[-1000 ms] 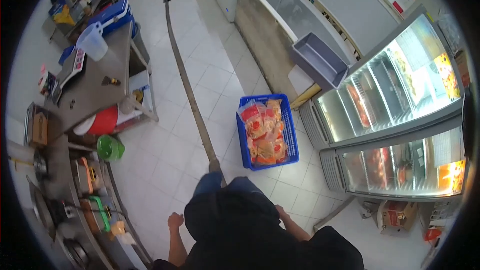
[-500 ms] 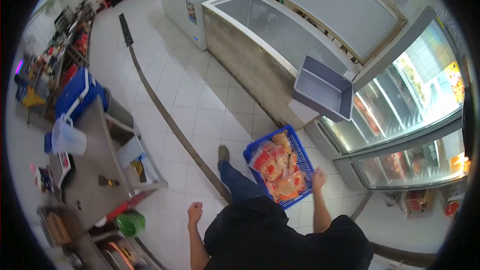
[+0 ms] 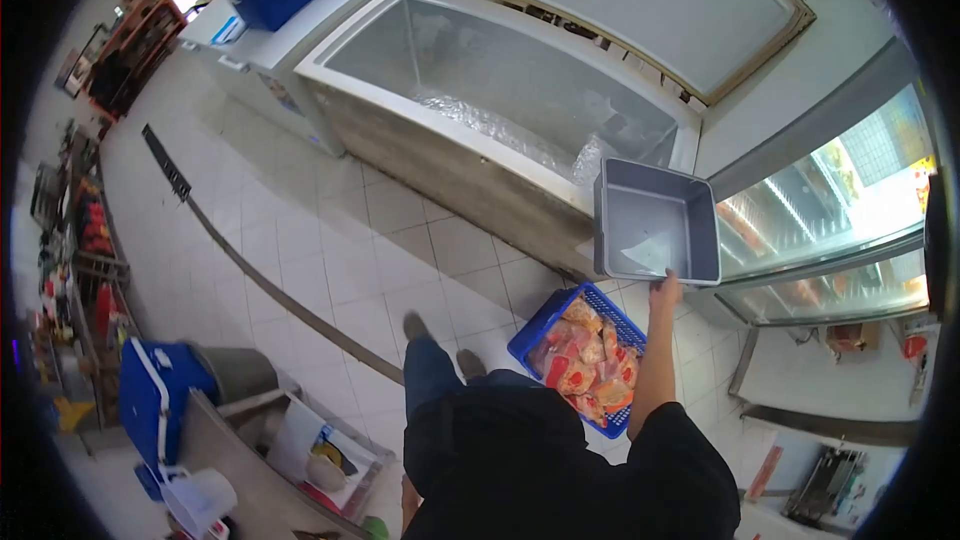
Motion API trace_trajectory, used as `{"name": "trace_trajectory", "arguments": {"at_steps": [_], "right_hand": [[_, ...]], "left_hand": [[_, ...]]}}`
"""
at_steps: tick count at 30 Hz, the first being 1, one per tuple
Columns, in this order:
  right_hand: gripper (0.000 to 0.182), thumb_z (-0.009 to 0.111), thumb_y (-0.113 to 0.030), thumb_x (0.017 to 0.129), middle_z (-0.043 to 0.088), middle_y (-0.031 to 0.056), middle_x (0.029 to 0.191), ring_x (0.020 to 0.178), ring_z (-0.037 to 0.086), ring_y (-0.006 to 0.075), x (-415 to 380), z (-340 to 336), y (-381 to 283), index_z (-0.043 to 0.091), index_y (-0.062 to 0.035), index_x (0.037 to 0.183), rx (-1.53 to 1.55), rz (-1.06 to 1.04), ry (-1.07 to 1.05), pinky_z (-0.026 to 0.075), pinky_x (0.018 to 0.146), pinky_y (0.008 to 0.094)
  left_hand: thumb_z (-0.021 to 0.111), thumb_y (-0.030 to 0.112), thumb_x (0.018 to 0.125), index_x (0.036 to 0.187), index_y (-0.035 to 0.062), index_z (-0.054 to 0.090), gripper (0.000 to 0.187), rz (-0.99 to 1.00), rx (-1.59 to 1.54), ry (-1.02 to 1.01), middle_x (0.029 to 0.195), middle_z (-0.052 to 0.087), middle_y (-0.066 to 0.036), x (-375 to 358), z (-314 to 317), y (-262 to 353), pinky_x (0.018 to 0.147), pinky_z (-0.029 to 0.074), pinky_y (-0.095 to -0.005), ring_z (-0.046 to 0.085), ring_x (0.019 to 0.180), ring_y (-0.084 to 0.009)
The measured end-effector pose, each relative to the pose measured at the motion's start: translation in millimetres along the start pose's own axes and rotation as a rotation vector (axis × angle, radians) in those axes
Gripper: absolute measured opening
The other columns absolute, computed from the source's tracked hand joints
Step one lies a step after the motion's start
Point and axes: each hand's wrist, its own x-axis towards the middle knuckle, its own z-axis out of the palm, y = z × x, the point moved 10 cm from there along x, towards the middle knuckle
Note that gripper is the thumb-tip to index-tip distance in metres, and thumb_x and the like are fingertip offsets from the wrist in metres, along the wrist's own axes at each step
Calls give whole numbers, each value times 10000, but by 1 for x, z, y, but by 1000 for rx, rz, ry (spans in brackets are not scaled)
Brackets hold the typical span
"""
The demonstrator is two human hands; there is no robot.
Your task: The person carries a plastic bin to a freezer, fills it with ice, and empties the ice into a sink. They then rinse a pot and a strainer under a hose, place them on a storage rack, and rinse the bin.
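Right hand: arm extending toward one o'clock, fingers touching the grey tub at its six-o'clock rim, pinch uncertain, having moved up from beside the blue basket. Left hand: hanging at seven o'clock, mostly hidden, finger state indeterminable.

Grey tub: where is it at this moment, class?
In the head view, the grey tub is right of centre, at the right end of the open freezer, just beyond the blue basket, with the right hand at its near rim.
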Motion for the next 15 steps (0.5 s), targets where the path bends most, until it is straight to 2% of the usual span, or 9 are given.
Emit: {"name": "trace_trajectory", "arguments": {"at_steps": [2, 7, 9, 10, 11, 12, 13, 14, 15], "right_hand": [[213, 688, -133, 752, 518, 20, 739, 651, 539, 155, 5, -3, -12, 498, -83, 834, -80, -132, 24, 436, 521, 318], [179, 626, -54, 714, 526, 27, 754, 657, 546, 162, -39, 28, -48, 503, -67, 844, -11, -259, 80, 471, 579, 327], [182, 619, -51, 712, 524, 29, 758, 658, 549, 167, -46, 59, -54, 505, -61, 854, -6, -288, 112, 481, 601, 327], [174, 620, -48, 720, 525, 28, 753, 653, 547, 163, -62, 79, -58, 508, -60, 853, -7, -311, 147, 481, 603, 323], [166, 621, -46, 728, 525, 26, 747, 649, 545, 159, -76, 96, -63, 511, -58, 852, -22, -332, 181, 480, 605, 319], [166, 621, -46, 728, 525, 26, 747, 649, 545, 159, -82, 122, -66, 511, -58, 852, -32, -340, 189, 480, 605, 319], [166, 613, -46, 753, 567, 45, 828, 726, 578, 175, -82, 153, -69, 538, -47, 901, -12, -368, 163, 493, 634, 314], [179, 604, -47, 777, 609, 64, 909, 803, 610, 191, -82, 170, -66, 565, -36, 951, -6, -378, 150, 506, 662, 309], [189, 615, -70, 803, 614, 67, 943, 834, 609, 187, -70, 181, -61, 570, -40, 985, -44, -347, 115, 503, 679, 305]], "left_hand": [[543, 404, 846, 902, 49, 675, 384, 47, 26, -8, 905, 670, -189, 49, -43, 41, 790, 490, -440, 642, 908, -345], [547, 409, 843, 901, 49, 674, 387, 254, 111, -39, 902, 669, -192, 207, -136, 169, 785, 491, -442, 642, 908, -348], [539, 382, 858, 902, 43, 668, 365, 398, 382, 69, 901, 663, -205, 249, -186, 266, 768, 493, -455, 636, 903, -365], [530, 344, 872, 912, 48, 666, 328, 400, 380, 87, 869, 662, -208, 281, -207, 298, 745, 494, -469, 636, 863, -385], [549, 320, 866, 905, 47, 668, 300, 508, 522, 42, 812, 665, -197, 312, -218, 346, 717, 501, -463, 645, 815, -380], [566, 323, 857, 884, 39, 671, 303, 592, 413, 55, 776, 660, -202, 331, -239, 386, 687, 507, -450, 652, 773, -369], [509, 249, 894, 864, 63, 680, 254, 578, 487, -30, 853, 661, -176, 357, -249, 435, 759, 488, -450, 613, 850, -392], [513, 254, 897, 865, 40, 663, 263, 625, 558, 3, 846, 652, -195, 368, -265, 499, 745, 483, -457, 613, 826, -389], [549, 248, 886, 876, 18, 649, 252, 690, 675, 158, 838, 644, -215, 369, -279, 564, 719, 478, -458, 616, 806, -389]]}}
